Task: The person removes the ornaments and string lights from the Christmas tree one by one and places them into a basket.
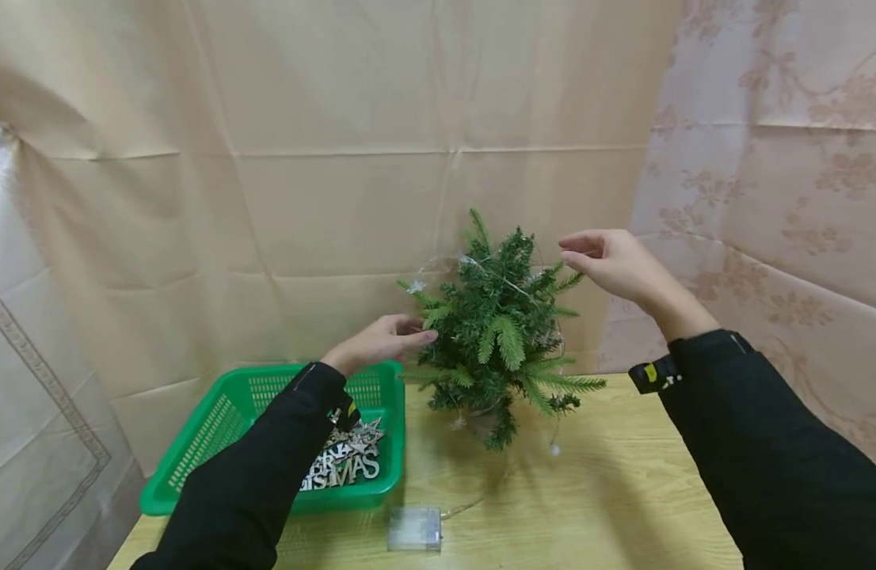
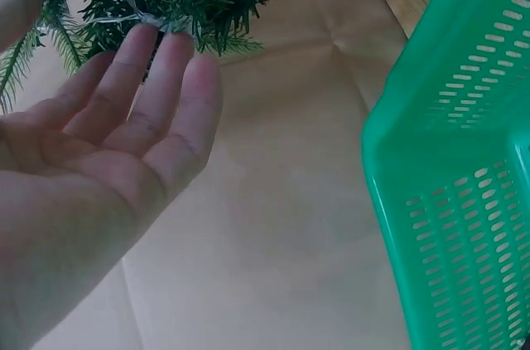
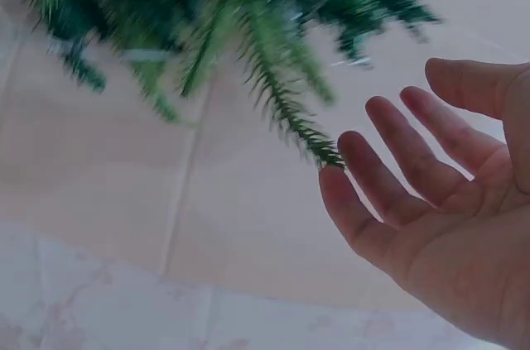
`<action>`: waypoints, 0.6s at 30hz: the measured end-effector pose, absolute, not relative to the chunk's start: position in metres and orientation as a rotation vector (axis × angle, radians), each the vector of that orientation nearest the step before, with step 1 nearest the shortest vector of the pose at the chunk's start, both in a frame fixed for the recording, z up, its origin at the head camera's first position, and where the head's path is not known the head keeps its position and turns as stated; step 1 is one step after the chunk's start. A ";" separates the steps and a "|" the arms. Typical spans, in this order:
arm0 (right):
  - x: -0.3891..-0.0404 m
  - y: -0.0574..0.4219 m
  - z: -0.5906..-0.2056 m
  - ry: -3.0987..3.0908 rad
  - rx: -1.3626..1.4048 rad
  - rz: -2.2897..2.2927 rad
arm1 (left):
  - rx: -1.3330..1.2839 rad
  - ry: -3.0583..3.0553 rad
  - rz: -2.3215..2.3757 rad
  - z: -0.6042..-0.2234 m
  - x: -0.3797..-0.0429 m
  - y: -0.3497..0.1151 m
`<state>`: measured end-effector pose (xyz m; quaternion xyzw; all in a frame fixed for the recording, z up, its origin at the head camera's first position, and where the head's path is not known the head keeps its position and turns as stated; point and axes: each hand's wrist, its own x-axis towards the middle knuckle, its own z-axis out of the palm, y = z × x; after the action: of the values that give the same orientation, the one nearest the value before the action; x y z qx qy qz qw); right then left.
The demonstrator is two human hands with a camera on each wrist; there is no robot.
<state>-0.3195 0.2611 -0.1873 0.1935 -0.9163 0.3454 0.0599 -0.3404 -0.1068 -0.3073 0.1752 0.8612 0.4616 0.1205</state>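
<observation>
A small artificial Christmas tree (image 1: 498, 340) stands on the table with a thin string of lights (image 1: 505, 279) looped round its branches. My left hand (image 1: 384, 342) is at the tree's left side. In the left wrist view its relaxed fingertips (image 2: 170, 48) touch the light wire (image 2: 142, 16) by the branches. My right hand (image 1: 612, 265) hovers at the upper right of the tree, fingers loosely bent and nothing between them. In the right wrist view a branch tip (image 3: 327, 151) meets its fingers (image 3: 352, 201).
A green plastic basket (image 1: 394, 459) at the left holds several wooden letter and star ornaments (image 1: 345, 459). The clear battery box (image 1: 414, 529) lies near the table's front, its wire running to the tree. Beige cloth (image 1: 324, 214) hangs behind the table (image 1: 609, 491).
</observation>
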 end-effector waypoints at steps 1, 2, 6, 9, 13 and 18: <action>-0.326 0.259 -0.185 -2.808 0.585 1.033 | 0.501 2.509 1.360 -0.308 -0.341 -0.106; -0.331 0.257 -0.183 -2.835 0.585 0.997 | 0.501 2.508 1.364 -0.308 -0.340 -0.104; -0.345 0.249 -0.178 -2.917 0.542 0.835 | 0.528 2.532 1.352 -0.307 -0.337 -0.099; -0.352 0.243 -0.178 -2.905 0.552 0.769 | 0.555 2.570 1.342 -0.306 -0.337 -0.095; -0.356 0.232 -0.179 -2.844 0.611 0.840 | 0.569 2.643 1.315 -0.306 -0.337 -0.090; -0.359 0.221 -0.183 -2.792 0.582 0.875 | 0.558 2.749 1.241 -0.307 -0.336 -0.082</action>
<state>-0.3592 0.2213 -0.1826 0.1944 -0.9330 0.2923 0.0791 -0.3363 -0.0819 -0.3073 0.1818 0.8955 0.4044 0.0372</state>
